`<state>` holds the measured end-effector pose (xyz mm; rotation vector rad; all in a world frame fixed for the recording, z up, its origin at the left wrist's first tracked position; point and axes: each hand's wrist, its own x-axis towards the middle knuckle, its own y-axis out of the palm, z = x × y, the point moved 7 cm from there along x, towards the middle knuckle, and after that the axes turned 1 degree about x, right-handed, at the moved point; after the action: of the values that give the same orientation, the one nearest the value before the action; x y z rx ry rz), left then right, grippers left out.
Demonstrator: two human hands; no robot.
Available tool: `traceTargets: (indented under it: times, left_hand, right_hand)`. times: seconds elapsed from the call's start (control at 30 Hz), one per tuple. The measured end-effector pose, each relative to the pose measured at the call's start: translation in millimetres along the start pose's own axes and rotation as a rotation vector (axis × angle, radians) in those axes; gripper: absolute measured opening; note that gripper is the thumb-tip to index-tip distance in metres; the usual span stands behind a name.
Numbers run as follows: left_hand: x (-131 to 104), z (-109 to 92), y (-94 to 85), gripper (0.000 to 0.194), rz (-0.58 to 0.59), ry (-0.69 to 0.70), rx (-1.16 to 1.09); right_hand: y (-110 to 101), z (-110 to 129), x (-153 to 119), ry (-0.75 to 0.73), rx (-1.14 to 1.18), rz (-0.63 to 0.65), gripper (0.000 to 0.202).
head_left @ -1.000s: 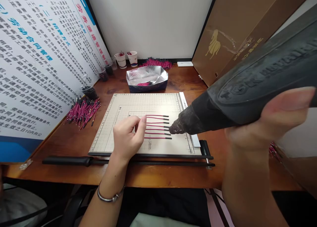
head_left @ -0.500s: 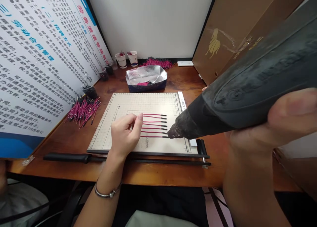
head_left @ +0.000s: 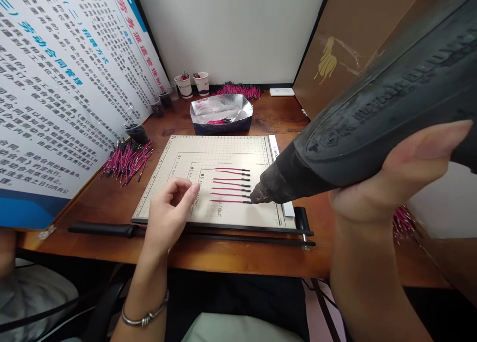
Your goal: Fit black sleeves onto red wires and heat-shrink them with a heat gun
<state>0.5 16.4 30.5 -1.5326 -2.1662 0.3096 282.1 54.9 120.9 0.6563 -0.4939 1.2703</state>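
Note:
My right hand (head_left: 395,173) grips a large dark heat gun (head_left: 357,113), whose nozzle points down-left at the black ends of several red wires (head_left: 229,179). The wires lie side by side on the gridded board of a paper cutter (head_left: 223,148). Left of the wires, my left hand (head_left: 169,210) is over the board's lower left part, fingers curled, thumb and index finger near each other. Nothing shows between them, and a gap separates that hand from the wires.
Behind the board sits a foil-lined box (head_left: 221,116) with wires inside. Wire bundles lie at the left (head_left: 126,163) and back (head_left: 240,90). Paper cups (head_left: 184,86) stand behind. The cutter's black handle (head_left: 100,229) runs along the front. A brown carton (head_left: 335,43) rises at the right.
My left hand has moved left and slightly down, away from the wires, uncovering their left ends. The heat gun has shifted slightly, its nozzle still beside the black wire ends.

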Motion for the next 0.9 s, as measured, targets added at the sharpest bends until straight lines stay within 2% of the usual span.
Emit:
traceTargets:
  times: [0.1,0.17,0.27,0.37,0.47,0.57,0.7,0.8,0.9]
  left_hand:
    - [2,4,-1.2,0.027,0.086,-0.041,-0.172]
    - [1,5,-6.1,0.038,0.102,-0.05,-0.188]
    - [-1,4,-13.2,0.051,0.106,-0.049,-0.049]
    - [1,-3,-16.4,0.045,0.06,0.027,0.199]
    - [7,-8,-7.5,0.023,0.09,0.131,0.304]
    - [11,-4,4.9,0.041,0.199,0.19,0.305]
    - [10,5,11.0,0.054,0.332,0.185,0.243]
    - [9,8,7.4,0.053,0.339,0.15,0.206]
    - [8,5,6.9,0.053,0.343,0.141,0.229]
  right_hand:
    - [-1,9,-1,-0.192,-0.142,-0.027,0.051]
    - [1,9,-2,-0.226,-0.163,-0.001,0.055]
    - [5,13,-2,-0.256,-0.165,0.019,0.051]
    - [6,18,1,-0.297,-0.127,0.015,0.042]
    - [4,15,7,-0.316,-0.135,0.045,0.041]
    - [3,9,9,-0.326,-0.131,0.087,0.049]
    - [5,14,3,-0.385,-0.123,0.043,0.048]
    - [8,21,0,-0.421,-0.153,0.027,0.052]
    - [6,24,0,-0.379,-0.151,-0.01,0.058]
